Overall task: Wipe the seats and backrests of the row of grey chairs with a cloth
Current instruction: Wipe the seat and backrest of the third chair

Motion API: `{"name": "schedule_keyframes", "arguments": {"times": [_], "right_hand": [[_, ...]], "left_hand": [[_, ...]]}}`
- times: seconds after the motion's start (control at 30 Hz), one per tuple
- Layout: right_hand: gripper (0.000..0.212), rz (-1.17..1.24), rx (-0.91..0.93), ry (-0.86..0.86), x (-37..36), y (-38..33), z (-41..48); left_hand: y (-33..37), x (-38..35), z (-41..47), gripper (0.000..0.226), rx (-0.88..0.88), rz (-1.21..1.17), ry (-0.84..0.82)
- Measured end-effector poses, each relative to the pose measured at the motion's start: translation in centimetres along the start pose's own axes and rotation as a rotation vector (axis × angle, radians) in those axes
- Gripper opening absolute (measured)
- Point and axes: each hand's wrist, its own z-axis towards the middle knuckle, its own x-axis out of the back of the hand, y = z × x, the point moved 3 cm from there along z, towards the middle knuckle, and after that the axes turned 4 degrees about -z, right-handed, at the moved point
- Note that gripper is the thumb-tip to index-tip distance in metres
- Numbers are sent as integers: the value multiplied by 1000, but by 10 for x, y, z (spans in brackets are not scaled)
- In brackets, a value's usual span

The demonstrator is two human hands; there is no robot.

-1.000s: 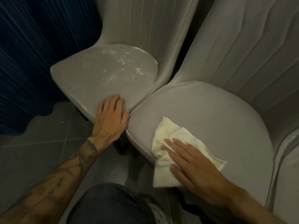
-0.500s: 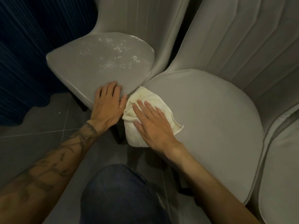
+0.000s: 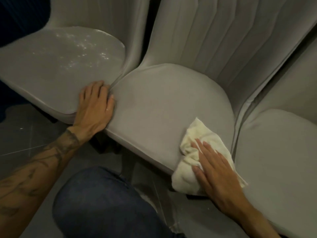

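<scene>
While the right hand [image 3: 216, 167] is pressing the cream cloth [image 3: 193, 152] flat against the middle seat [image 3: 164, 107], fingers spread and extended rather than curled, the palm is doing the work and nothing is being pinched. That cloth is sitting at about five o'clock on the cushion, bunched, with its lower edge spilling over the front lip and its far corner lying close to the gap beside the right-hand seat [image 3: 283, 152]. Over at nine o'clock the left hand [image 3: 96, 103] is lying open and flat on the front corner of the left seat [image 3: 56, 66], holding nothing, just bracing right where the two cushions are meeting. The left seat is glistening with scattered wet flecks toward its back, so it looks dealt with; the ribbed backrest [image 3: 223, 36] at twelve o'clock looks untouched, to my eye. Now the danger: with only palm pressure and no grip, the overhanging part could be dragging the cloth off the edge onto the floor [image 3: 25, 134], or a sideways sweep could be stuffing it into that crevice. A balled cloth is also skipping patches, leaving streaks.
</scene>
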Motion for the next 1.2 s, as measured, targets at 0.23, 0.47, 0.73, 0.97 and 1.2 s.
{"name": "schedule_keyframes", "arguments": {"times": [0.23,0.47,0.73,0.97,1.2], "right_hand": [[55,233,-338,323,15,46,39],[59,234,-353,765,64,95,194],[56,-128,-351,1097,129,145,317],[53,-465,-296,1240,255,161,353],[54,-638,-418,1173,276,160,352]], "left_hand": [[26,-10,28,52,-93,-33,-3],[53,-25,96,54,-171,-105,32],[113,-11,205,57,-313,-134,123],[148,15,280,60,-414,-73,324],[155,2,330,68,-409,75,516]]}}
